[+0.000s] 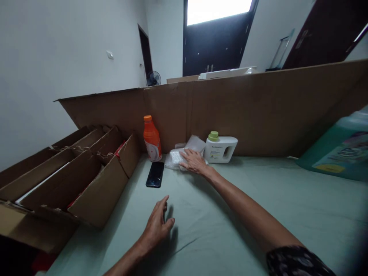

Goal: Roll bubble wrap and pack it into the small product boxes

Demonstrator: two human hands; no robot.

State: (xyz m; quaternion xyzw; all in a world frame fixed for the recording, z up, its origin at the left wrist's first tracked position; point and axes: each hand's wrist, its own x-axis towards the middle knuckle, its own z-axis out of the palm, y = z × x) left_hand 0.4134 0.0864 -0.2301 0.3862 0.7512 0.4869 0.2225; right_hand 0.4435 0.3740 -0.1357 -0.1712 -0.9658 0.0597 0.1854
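My right hand (194, 161) lies on a bundle of clear bubble wrap (176, 156), its fingers stretched over the top; the underside of the bundle is hidden. Just right of it stands a white jug-shaped bottle (216, 150) with a green cap and a side handle. To the left, an orange bottle (152, 140) leans slightly against the cardboard. A black smartphone (155, 174) lies flat in front of that bottle. Lower down, my left hand (157, 220) hovers over the green cloth with thumb and fingers apart, holding nothing.
A divided cardboard box (99, 191) stands along the left side, with some red and white items inside. A tall cardboard panel (258, 115) closes off the back. At the far right is a large jug of green liquid (339, 149). Pale green cloth (230, 230) covers the surface.
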